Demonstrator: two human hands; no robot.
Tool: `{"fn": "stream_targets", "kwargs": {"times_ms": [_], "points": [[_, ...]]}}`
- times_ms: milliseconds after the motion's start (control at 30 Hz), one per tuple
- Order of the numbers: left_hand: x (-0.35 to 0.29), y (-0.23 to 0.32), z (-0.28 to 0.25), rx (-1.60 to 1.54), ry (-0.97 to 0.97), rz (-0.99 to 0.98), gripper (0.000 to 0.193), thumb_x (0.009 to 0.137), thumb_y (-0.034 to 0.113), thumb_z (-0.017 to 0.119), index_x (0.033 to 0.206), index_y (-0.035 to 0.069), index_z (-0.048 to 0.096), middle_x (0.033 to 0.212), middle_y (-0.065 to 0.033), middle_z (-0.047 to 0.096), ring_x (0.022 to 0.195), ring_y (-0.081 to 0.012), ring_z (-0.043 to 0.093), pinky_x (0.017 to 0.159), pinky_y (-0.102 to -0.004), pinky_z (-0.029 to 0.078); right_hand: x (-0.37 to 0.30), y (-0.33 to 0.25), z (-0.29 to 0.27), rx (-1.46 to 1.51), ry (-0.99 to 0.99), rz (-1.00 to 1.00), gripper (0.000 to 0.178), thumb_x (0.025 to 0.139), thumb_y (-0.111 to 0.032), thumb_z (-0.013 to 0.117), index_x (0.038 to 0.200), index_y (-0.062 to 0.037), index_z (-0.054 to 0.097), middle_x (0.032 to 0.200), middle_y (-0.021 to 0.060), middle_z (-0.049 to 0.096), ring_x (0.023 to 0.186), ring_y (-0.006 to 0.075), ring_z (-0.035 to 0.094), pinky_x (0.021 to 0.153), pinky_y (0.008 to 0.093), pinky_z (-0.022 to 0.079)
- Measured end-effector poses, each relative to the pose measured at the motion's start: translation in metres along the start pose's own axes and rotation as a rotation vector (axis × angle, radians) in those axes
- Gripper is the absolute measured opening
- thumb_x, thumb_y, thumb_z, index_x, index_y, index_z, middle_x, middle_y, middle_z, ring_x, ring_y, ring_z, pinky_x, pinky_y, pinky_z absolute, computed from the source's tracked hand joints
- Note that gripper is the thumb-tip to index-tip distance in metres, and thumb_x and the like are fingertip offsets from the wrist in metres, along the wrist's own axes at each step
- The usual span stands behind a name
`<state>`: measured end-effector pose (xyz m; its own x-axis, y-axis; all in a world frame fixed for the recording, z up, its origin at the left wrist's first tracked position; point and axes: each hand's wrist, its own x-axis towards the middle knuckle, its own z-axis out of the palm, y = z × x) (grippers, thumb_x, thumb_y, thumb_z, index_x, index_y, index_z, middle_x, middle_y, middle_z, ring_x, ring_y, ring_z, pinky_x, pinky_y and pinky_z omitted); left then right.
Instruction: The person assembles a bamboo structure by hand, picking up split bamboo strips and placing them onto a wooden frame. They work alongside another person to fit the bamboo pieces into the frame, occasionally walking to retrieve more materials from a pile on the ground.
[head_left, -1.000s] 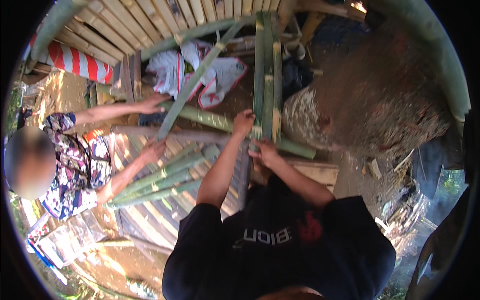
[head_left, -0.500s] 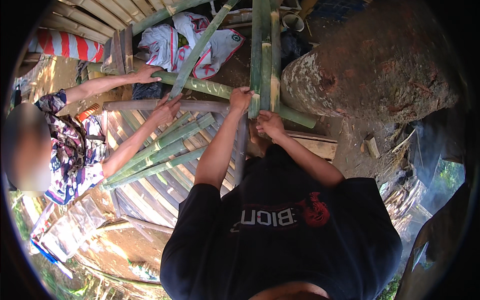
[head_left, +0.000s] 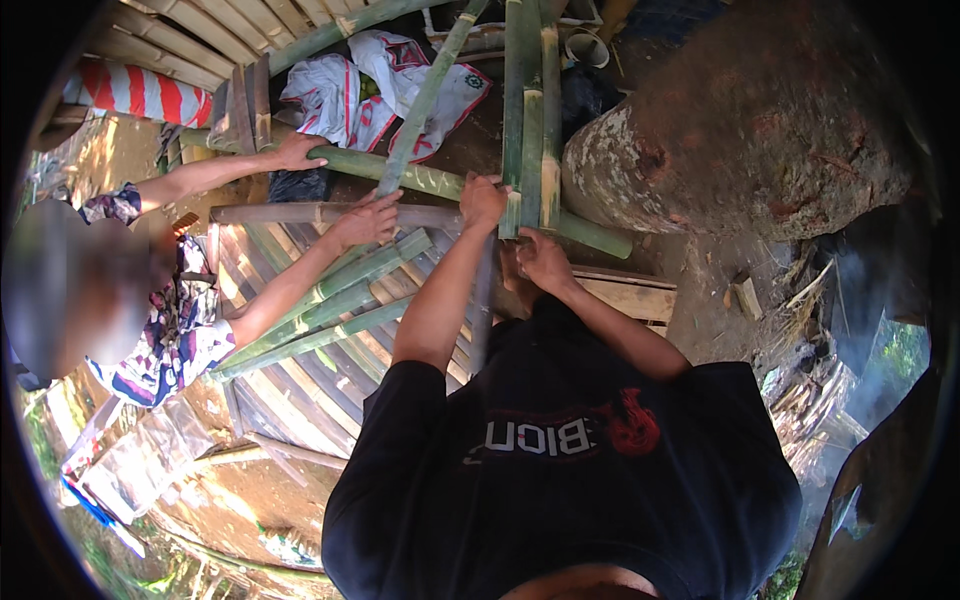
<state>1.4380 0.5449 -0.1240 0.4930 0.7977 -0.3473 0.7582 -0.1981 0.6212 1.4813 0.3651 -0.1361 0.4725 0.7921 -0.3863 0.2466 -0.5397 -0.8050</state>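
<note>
Bamboo strips (head_left: 531,130), three green lengths side by side, lie across a round bamboo pole (head_left: 590,235) straight ahead of the person, their near ends at the hands. The left hand (head_left: 483,203) has its fingers curled against the left edge of the row; the right hand (head_left: 543,260) has bent fingers at the near ends. Whether either hand grips firmly or only steadies, I cannot tell.

Cut bamboo edges can be sharp, so a slip of the fingers along an edge might slice the skin. Since the strips rest over a rounded pole, uneven pressure could make them roll, spread apart or drop out of line. Fingertips might also be pinched between strip and pole if the row shifts. A co-worker's hand (head_left: 368,218) at the end of a slanted bamboo strip (head_left: 425,110) is near the left hand, and a careless swing could knock it.

Compared with half a second ago, that hand and the lower end of the slanted strip have come rightward, closer to the row. The three strips and the left hand are nearly unmoved; the right hand sits slightly lower.
</note>
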Motion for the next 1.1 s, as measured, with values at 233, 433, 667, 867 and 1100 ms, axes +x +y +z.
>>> {"fn": "stream_targets", "kwargs": {"times_ms": [233, 433, 667, 867, 1100], "points": [[-0.005, -0.001, -0.003, -0.044, 0.037, -0.015, 0.044, 0.075, 0.025, 0.074, 0.117, 0.017, 0.063, 0.123, -0.0182, 0.051, 0.112, -0.036, 0.054, 0.093, -0.0427, 0.046, -0.003, -0.053, -0.026, -0.34, -0.236, 0.036, 0.059, 0.086, -0.021, 0.056, 0.141, -0.0103, 0.036, 0.096, 0.0247, 0.065, 0.091, 0.0398, 0.062, 0.081, 0.0456, 0.049], [0.008, -0.055, -0.074, 0.016, 0.677, 0.299, 0.032, 0.077, 0.013, 0.065, 0.109, 0.008, 0.064, 0.103, -0.0191, 0.06, 0.094, -0.0384, 0.057, 0.078, -0.0479, 0.046, 0.007, -0.03, -0.031, -0.085, -0.275, 0.115, 0.054, 0.09, -0.023, 0.055, 0.14, -0.0111, 0.04, 0.084, 0.0173, 0.067, 0.075, 0.0305, 0.066, 0.071, 0.0402, 0.051], [0.006, -0.132, -0.114, -0.089, 0.072, -0.258, 0.027, 0.076, 0.014, 0.061, 0.1, 0.006, 0.068, 0.097, -0.0186, 0.068, 0.093, -0.0341, 0.065, 0.081, -0.0384, 0.05, 0.026, -0.046, -0.046, 0.169, -0.273, 0.211, 0.039, 0.093, -0.019, 0.054, 0.128, -0.0034, 0.05, 0.068, 0.0058, 0.062, 0.056, 0.0113, 0.058, 0.056, 0.029, 0.048], [-0.014, -0.106, -0.06, -0.234, -0.061, -0.16, 0.024, 0.084, 0.016, 0.057, 0.101, 0.002, 0.067, 0.089, -0.0145, 0.069, 0.079, -0.0215, 0.066, 0.067, -0.0353, 0.051, 0.058, -0.066, -0.046, 0.218, -0.237, 0.162, 0.034, 0.092, -0.018, 0.053, 0.123, -0.0025, 0.054, 0.07, 0.0056, 0.062, 0.057, 0.0105, 0.058, 0.052, 0.0271, 0.047], [-0.026, -0.096, -0.01, -0.351, -0.015, -0.102, 0.027, 0.085, 0.02, 0.061, 0.102, 0.0, 0.063, 0.092, -0.0197, 0.066, 0.087, -0.0341, 0.065, 0.078, -0.0382, 0.048, 0.096, -0.082, -0.04, 0.263, -0.217, 0.178, 0.033, 0.092, -0.019, 0.053, 0.12, -0.0025, 0.055, 0.073, 0.0063, 0.063, 0.056, 0.0115, 0.057, 0.051, 0.0269, 0.047]]}}
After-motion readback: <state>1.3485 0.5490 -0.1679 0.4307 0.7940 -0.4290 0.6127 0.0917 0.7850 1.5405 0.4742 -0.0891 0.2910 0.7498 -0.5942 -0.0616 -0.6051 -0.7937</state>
